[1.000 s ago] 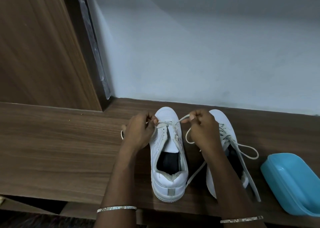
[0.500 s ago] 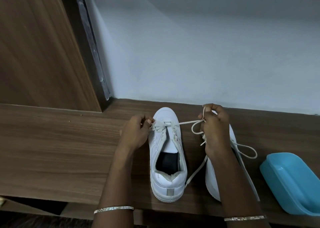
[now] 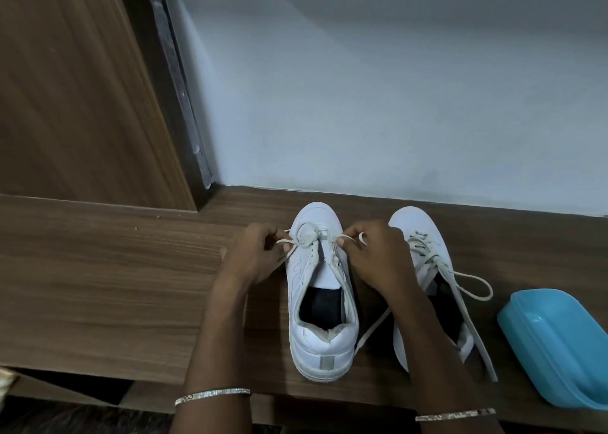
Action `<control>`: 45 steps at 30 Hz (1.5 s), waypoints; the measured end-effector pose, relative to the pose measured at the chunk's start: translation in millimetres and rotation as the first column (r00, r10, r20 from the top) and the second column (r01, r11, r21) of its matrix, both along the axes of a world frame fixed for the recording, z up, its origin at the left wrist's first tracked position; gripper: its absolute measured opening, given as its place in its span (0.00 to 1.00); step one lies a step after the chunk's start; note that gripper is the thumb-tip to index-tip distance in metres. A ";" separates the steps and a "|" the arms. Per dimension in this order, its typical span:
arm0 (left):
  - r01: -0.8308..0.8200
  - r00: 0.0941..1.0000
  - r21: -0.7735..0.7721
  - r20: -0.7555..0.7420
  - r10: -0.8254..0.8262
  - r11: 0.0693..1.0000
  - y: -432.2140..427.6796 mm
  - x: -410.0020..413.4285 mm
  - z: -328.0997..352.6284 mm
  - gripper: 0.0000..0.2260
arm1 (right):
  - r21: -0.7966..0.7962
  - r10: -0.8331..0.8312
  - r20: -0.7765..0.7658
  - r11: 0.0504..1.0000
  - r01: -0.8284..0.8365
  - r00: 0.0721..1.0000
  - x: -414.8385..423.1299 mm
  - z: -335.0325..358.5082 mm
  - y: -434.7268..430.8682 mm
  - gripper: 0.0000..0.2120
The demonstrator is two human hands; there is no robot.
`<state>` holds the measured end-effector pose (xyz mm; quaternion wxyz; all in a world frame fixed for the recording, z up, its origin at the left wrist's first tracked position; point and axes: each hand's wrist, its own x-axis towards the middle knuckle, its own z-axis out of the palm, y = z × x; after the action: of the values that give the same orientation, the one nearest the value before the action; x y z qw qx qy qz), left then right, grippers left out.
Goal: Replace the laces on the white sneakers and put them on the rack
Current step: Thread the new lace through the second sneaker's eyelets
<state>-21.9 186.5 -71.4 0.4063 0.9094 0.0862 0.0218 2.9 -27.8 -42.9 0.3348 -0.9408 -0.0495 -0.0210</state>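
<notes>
Two white sneakers stand side by side on the wooden surface [image 3: 98,285], toes near its back edge, heels close to its front edge. Your left hand [image 3: 253,257] and right hand [image 3: 375,259] flank the toe end of the open sneaker [image 3: 320,344]; the fingers [image 3: 355,236] of each are curled and pinch one run of the lace [image 3: 373,328] just outside the lowest eyelets. Its slack trails from your right hand down between the two shoes. The laced sneaker [image 3: 414,226] sits just beside, toward the right edge, its other lace [image 3: 473,330] lying in a loose loop and a long tail. A blue tub [image 3: 559,344] lies near the right edge, apart from both. Handling, by judgement: the lace is light, limp and flat; it will twist, and slip back through an eyelet if you slacken. Hold it close to the tip, where it is stiffest, and keep both runs even. The shoe looks light, firm in the sole, soft in the upper; expect it to slide on the smooth wood when you pull, so brace it. For the carry, take each by the heel collar, tails tucked in so nothing drags. Whether this surface is the rack, you cannot tell.
</notes>
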 end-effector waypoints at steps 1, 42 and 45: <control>-0.031 0.999 -0.018 0.027 0.031 0.999 2.4 -0.3 0.6 0.05 | 0.034 -0.016 0.006 0.999 0.016 1.000 1.0 -0.7 -1.0 0.05; -0.050 0.999 -0.311 -0.012 0.049 0.949 -20.4 5.3 -2.3 0.07 | 0.287 -0.026 -0.012 0.957 0.029 1.000 1.9 5.1 -3.0 0.04; -0.121 0.991 -0.586 -0.032 0.126 0.801 -21.6 2.4 10.2 0.04 | 0.251 0.011 -0.070 0.968 0.006 0.997 1.0 1.3 -1.1 0.12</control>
<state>-19.5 164.9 -61.2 0.6652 0.7318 0.1460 0.0246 3.9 -28.9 -41.6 0.4528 -0.8909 -0.0357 0.0066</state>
